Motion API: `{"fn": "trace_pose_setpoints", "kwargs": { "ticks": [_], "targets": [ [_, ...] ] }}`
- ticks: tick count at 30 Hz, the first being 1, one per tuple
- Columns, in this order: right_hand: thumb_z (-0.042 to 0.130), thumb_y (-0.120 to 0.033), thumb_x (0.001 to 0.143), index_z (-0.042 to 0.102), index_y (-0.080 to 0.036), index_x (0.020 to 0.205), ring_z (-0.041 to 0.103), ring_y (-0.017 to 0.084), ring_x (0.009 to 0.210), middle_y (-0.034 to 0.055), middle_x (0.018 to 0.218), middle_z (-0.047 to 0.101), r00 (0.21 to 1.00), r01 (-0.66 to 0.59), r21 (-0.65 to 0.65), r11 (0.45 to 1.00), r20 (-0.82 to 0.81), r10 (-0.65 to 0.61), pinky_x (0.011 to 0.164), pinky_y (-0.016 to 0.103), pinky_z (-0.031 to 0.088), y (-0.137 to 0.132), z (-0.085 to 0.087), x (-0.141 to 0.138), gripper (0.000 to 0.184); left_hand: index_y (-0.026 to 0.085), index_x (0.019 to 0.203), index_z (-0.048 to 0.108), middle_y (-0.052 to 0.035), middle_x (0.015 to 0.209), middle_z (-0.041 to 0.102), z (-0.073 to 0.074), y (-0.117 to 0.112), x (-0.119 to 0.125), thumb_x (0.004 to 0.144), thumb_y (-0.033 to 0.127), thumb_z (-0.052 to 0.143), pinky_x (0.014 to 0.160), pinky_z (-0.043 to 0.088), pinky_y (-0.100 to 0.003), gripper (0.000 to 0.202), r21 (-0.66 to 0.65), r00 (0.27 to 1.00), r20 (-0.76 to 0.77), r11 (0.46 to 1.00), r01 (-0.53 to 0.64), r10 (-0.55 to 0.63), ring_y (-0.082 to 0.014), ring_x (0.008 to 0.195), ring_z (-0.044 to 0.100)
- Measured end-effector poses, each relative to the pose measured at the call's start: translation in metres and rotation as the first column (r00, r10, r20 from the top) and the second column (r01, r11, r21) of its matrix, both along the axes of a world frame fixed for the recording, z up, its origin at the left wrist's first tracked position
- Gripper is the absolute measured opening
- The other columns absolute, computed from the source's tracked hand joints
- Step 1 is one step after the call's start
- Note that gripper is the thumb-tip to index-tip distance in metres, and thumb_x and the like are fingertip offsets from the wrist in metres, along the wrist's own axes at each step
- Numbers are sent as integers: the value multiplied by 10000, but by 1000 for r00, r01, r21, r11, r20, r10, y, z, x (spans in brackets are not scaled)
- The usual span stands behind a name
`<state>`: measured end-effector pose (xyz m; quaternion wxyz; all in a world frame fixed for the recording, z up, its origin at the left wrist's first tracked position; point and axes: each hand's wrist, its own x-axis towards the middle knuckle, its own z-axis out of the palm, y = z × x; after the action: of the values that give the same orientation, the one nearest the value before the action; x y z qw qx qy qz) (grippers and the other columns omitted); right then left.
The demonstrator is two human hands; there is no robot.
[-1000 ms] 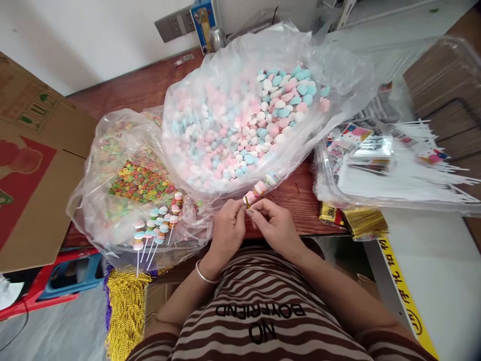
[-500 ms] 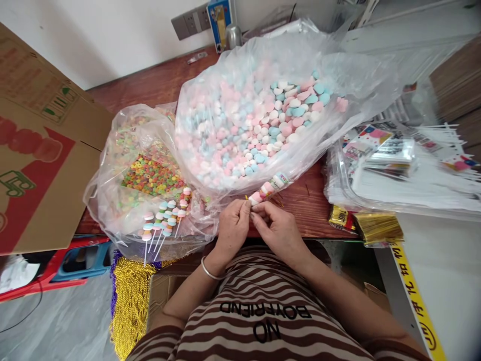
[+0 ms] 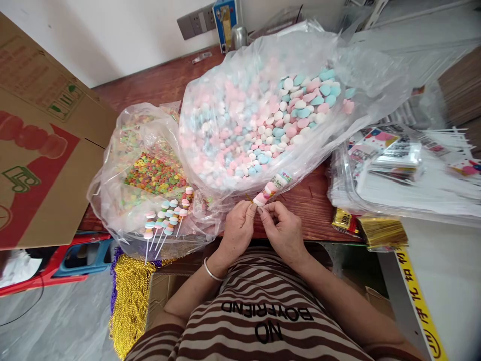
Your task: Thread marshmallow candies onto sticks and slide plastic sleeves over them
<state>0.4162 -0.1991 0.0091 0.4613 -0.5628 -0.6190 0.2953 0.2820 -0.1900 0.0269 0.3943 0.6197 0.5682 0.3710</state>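
My left hand (image 3: 239, 226) and my right hand (image 3: 284, 231) meet at the table's front edge, fingers pinched together. Both grip the lower end of a wrapped candy skewer (image 3: 269, 191), pink and white pieces in a clear printed bag, its top pointing up and right. A bit of gold tie shows by my left fingers; the pinched end itself is hidden. Several unwrapped candy skewers (image 3: 170, 220) with white sticks lie to the left on a clear plastic bag of small coloured candy rings (image 3: 154, 175). Beyond my hands spreads a large clear bag of pink, white and blue marshmallows (image 3: 270, 133).
Gold twist ties (image 3: 383, 229) lie at the table's right front edge, below a clear tray (image 3: 351, 188) of white sticks and printed bags. A cardboard box (image 3: 84, 165) stands at left. Gold bead strings (image 3: 130, 301) hang below the table. A blue device (image 3: 225, 25) is at the wall.
The view has shifted slightly, so things sit a little further right. My hands stay together at the skewer's lower end; my right fingers have moved a little closer to the left thumb.
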Motion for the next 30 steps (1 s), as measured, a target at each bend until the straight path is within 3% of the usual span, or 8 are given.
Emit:
{"fn": "trace_pose_setpoints", "kwargs": {
  "ticks": [4,8,11,13,16,19,25,30],
  "targets": [
    [510,-253,999,597,-219,913,663,186,726,42,819,705,989,-99,105,989,123,86,673,291,482,-2,-4,2,126,201,701,474,13,703,470,0,3,-2,1011,398,478,663,340,-275,367,1,998,19,998,-57,57,-142,699,423],
    [490,-233,991,570,-228,935,659,199,741,50,826,686,988,-101,128,987,129,84,678,300,497,-2,-6,3,98,191,722,500,51,615,376,-3,4,-1,935,556,572,501,263,-229,428,-272,914,397,962,27,86,-94,546,301],
    [495,-238,997,552,-234,918,659,189,772,51,874,675,991,-133,85,988,-19,135,691,294,527,1,0,8,97,187,724,483,91,562,288,-4,6,-2,840,563,697,410,154,-187,448,-437,697,700,865,248,154,-47,454,161],
    [508,-263,996,571,-224,915,666,231,993,110,1074,667,978,-190,127,974,-57,199,825,346,553,5,6,16,109,181,691,459,101,539,279,-3,9,-5,778,496,778,384,132,-164,457,-465,592,790,785,410,159,-22,422,142],
    [525,-280,992,612,-219,968,587,282,1237,140,1254,622,919,-380,164,910,-41,392,987,415,519,13,15,30,109,174,629,440,102,490,260,0,15,-11,748,423,808,355,119,-153,460,-458,504,855,631,626,120,-11,385,159],
    [499,-251,1012,612,-237,1057,658,225,1036,85,1090,671,832,-539,117,834,-79,549,902,354,547,19,21,40,122,172,607,436,101,479,251,1,17,-14,735,406,825,348,117,-149,471,-446,476,873,559,699,102,-15,384,179],
    [494,-276,1017,596,-230,977,610,205,877,61,933,635,878,-474,119,872,-11,479,787,332,524,23,20,42,118,190,721,468,101,545,269,-1,13,-12,823,556,726,384,129,-163,459,-470,600,799,642,606,18,-36,431,163],
    [507,-277,1002,541,-224,897,565,176,761,27,838,590,916,-393,108,913,-48,399,689,298,481,22,14,37,123,193,889,586,19,698,465,7,9,-13,916,517,613,522,347,-231,327,-280,887,408,895,346,-215,-114,578,396]
  ]
}}
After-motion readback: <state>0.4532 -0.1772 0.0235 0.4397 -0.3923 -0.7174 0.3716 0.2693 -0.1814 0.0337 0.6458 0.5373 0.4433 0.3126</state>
